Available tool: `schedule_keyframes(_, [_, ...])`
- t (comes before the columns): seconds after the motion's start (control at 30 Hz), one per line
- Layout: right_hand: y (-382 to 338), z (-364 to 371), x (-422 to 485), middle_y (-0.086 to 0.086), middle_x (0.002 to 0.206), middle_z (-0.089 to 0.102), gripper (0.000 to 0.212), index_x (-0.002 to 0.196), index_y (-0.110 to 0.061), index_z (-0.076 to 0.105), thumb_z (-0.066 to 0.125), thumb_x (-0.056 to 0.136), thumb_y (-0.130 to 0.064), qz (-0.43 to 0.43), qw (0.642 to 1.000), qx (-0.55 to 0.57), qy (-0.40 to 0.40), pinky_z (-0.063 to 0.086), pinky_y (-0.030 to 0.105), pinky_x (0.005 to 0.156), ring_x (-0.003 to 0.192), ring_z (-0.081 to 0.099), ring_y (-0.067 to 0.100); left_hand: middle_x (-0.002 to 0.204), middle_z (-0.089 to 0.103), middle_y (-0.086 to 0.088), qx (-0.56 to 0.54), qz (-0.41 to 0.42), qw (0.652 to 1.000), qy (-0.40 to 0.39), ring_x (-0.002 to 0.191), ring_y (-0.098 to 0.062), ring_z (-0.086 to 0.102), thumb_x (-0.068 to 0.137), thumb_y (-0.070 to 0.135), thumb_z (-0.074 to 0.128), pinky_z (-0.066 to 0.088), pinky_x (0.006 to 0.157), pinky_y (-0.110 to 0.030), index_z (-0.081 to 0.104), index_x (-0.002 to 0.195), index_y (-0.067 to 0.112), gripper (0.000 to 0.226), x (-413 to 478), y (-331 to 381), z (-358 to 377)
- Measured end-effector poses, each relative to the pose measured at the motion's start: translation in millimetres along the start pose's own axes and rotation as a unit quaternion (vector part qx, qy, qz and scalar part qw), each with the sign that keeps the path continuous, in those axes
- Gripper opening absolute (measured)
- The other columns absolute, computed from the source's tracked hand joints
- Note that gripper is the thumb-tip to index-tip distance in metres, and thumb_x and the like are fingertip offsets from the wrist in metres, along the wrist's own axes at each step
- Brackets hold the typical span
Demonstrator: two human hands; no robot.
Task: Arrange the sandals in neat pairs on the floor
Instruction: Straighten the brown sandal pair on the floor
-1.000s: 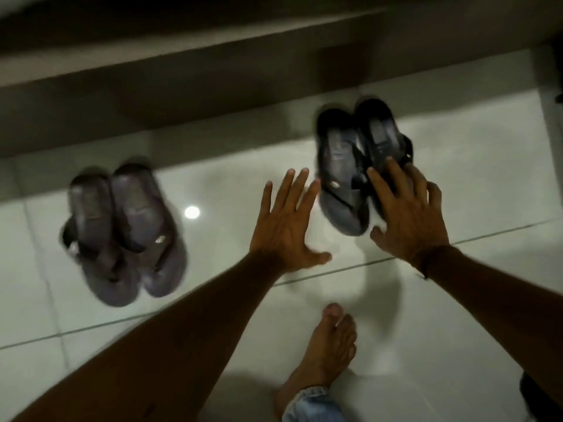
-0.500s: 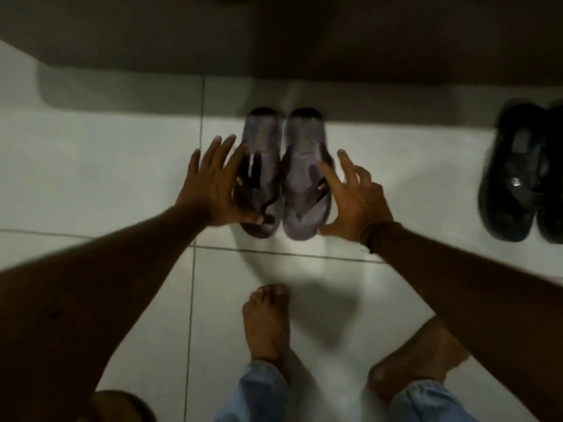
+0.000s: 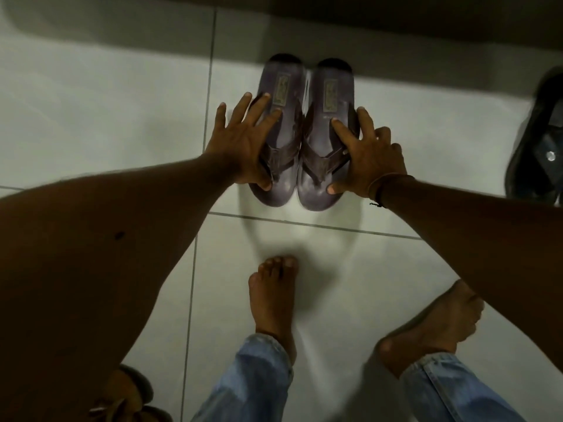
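Observation:
Two grey-purple sandals with brown straps lie side by side on the white tiled floor, heels away from me. My left hand (image 3: 243, 144) lies on the outer edge of the left sandal (image 3: 281, 117), fingers spread over its footbed and thumb at its toe. My right hand (image 3: 368, 156) clasps the outer edge of the right sandal (image 3: 327, 123), index finger on the footbed and thumb at the toe. A black sandal (image 3: 539, 147) lies at the right edge, partly cut off.
A dark step or wall base (image 3: 335, 22) runs along the top, just behind the sandals' heels. My two bare feet (image 3: 274, 300) stand on the tiles in front of the pair. A brown sandal (image 3: 128, 400) shows at the bottom left corner.
My view and both hands shifted from the black pair to the grey-purple pair. My hands have closed in from beside the sandals onto their outer edges, pressing them together.

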State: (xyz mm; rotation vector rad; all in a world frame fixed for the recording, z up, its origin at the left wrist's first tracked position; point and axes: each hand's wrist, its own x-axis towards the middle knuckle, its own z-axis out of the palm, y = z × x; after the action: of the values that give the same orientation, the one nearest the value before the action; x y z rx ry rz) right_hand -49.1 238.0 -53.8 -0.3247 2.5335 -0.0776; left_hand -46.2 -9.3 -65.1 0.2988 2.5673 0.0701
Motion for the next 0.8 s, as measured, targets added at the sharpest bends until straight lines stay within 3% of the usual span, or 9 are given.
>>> schedule_keyframes(0.53, [4,14,-16,0.014,0.170,0.001,0.137,0.160,-0.042,0.007,0.091,0.054,-0.062,-0.011,1.000,-0.002,-0.013,0.045,0.061,0.101,0.142,0.031,0.048,0.179,-0.008,-0.006,-0.020,0.002,1.000,-0.012,0.164,-0.033,-0.007,0.057,0.070,0.092,0.000,0.129,-0.065,0.002,0.169,0.028,0.149,-12,7,9])
schedule_keyframes(0.8, [21,6,-31,0.014,0.171,-0.009,0.154,0.159,-0.041,-0.012,0.081,0.043,-0.083,0.004,0.997,0.081,0.006,0.047,0.062,0.098,0.141,0.034,0.050,0.177,-0.016,-0.008,-0.015,0.003,1.000,0.016,0.162,-0.041,-0.016,0.043,0.093,0.074,-0.008,0.122,-0.072,-0.010,0.167,0.033,0.161,-17,15,-3])
